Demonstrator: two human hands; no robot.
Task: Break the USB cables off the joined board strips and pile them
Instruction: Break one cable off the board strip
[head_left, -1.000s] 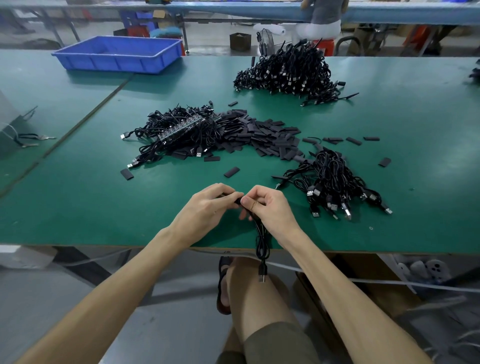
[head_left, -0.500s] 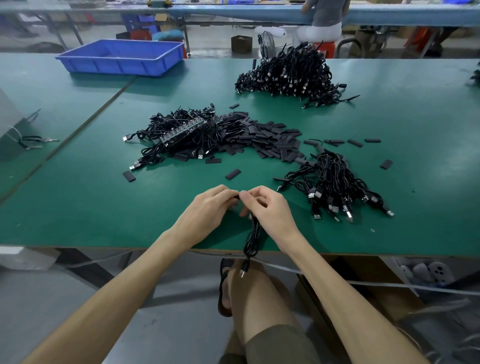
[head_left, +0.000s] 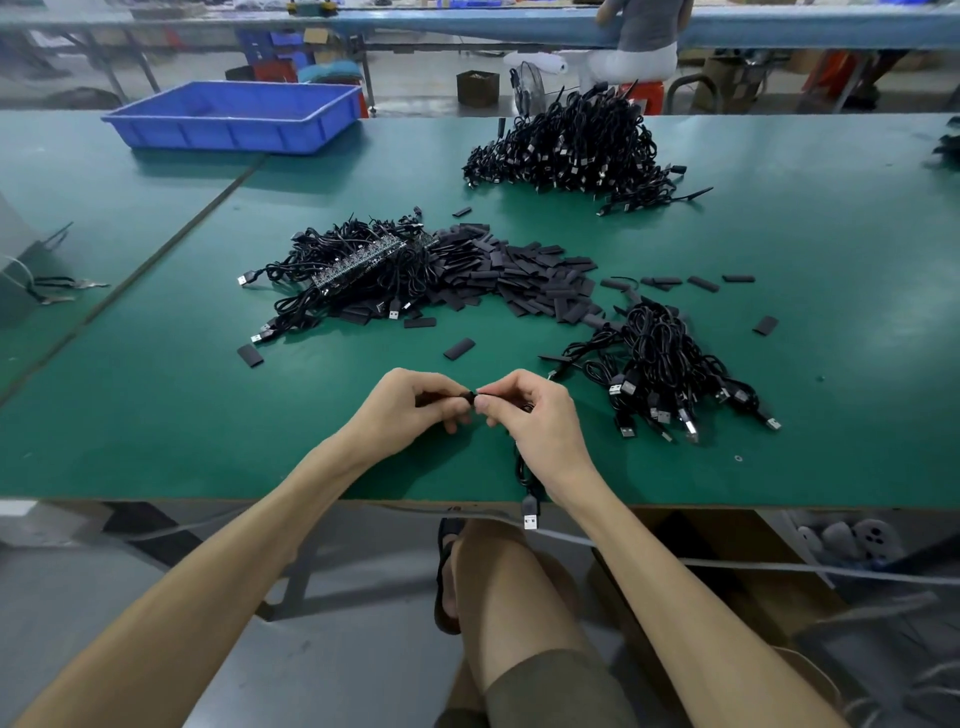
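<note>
Both hands are up front near the 6 o'clock edge of the green desk (head_left: 156, 415), fingertips almost meeting. The left hand (head_left: 410, 410) has its grip pinched, thumb against curled fingers, on the short black end of a USB cable (head_left: 522, 475). The right hand (head_left: 540, 421) has its grip pinched on that same end from the other side, so the two thumbs sit just beside each other. Can't really tell what the little black bit between them is, it's too small. The rest of the cable drops under the right palm and over the desk edge, and its silver plug (head_left: 530, 515) hangs just past the edge above the person's knee. Close by at about 2 o'clock from the hands there's a loose pile of cables (head_left: 670, 364), plugs fanned toward the near edge. Further out at 11 o'clock a board strip (head_left: 358, 265) lies on a tangle of cables, with a spread of flat black pieces (head_left: 530, 280) touching it on its 3 o'clock side. Way out at 1 o'clock is a bigger heap of cables (head_left: 571, 140), and a blue tray (head_left: 234, 117) sits at 10 o'clock by the far edge.
</note>
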